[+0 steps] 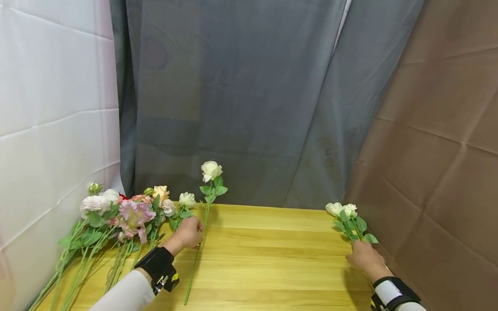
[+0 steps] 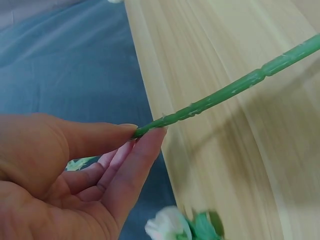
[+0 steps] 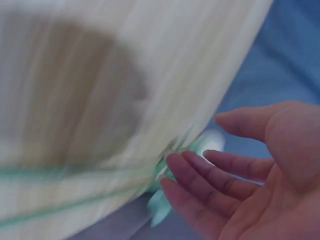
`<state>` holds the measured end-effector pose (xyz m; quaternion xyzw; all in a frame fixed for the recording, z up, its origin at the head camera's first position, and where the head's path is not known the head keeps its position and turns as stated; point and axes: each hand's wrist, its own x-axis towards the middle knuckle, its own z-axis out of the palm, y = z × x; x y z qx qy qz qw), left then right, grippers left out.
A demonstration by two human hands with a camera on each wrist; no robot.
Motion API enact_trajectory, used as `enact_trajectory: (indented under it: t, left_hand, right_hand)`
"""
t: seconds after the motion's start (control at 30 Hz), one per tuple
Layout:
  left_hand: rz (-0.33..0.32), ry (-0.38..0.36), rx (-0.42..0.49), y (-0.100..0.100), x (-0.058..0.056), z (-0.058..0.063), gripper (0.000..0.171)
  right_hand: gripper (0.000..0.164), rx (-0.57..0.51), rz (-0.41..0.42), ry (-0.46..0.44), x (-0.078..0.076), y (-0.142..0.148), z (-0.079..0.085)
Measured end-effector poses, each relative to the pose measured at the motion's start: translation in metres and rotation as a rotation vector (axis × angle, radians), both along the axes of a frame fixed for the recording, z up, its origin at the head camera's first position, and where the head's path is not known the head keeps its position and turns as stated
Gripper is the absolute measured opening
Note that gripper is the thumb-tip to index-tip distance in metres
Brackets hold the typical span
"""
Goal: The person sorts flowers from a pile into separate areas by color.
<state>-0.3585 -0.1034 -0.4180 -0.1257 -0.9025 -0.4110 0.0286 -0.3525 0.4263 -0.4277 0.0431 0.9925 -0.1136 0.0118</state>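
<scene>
My left hand (image 1: 189,232) pinches the green stem (image 2: 220,95) of a single white rose (image 1: 212,171) between thumb and fingertips. The rose tilts slightly, its bloom up toward the grey curtain and its stem end low over the wooden table. On the far right, my right hand (image 1: 366,259) is just below two white roses (image 1: 342,210) with green leaves. Its thumb stands apart from the loosely extended fingers (image 3: 210,190) in the right wrist view, with nothing gripped between them. The roses' stems (image 3: 75,202) run past beneath that hand, blurred.
Several mixed flowers, among them a pink bloom (image 1: 136,216), lie in a heap at the left of the wooden table (image 1: 272,259). Another white rose (image 1: 187,200) lies just behind my left hand. White cloth (image 1: 54,108), a grey curtain (image 1: 241,95) and brown cloth (image 1: 439,151) surround the table.
</scene>
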Motion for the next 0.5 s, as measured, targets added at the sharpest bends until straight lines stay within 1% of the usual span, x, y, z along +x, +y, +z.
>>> enact_trajectory:
  t: [0.07, 0.13, 0.17, 0.27, 0.37, 0.5]
  left_hand:
    - [-0.008, 0.004, 0.009, 0.009, 0.000, -0.001, 0.043]
    - [-0.029, 0.003, 0.026, 0.019, 0.000, -0.001, 0.043]
    - [-0.042, 0.000, 0.035, 0.025, 0.001, -0.001, 0.043]
    - [-0.079, -0.011, 0.069, 0.041, 0.001, -0.002, 0.042]
    - [-0.109, -0.014, 0.106, 0.056, 0.002, -0.001, 0.037]
    - [-0.129, -0.004, 0.152, 0.073, 0.003, 0.000, 0.026]
  right_hand:
    - [0.031, -0.048, 0.063, 0.066, -0.001, -0.027, -0.001]
    - [0.033, -0.130, 0.124, 0.114, 0.001, -0.056, -0.005]
    - [0.036, -0.182, 0.143, 0.124, 0.002, -0.070, -0.006]
    - [0.036, -0.362, 0.184, 0.137, 0.006, -0.109, -0.012]
    - [0.041, -0.534, 0.253, 0.094, 0.011, -0.144, -0.013]
    - [0.049, -0.753, 0.380, -0.055, 0.013, -0.182, -0.013]
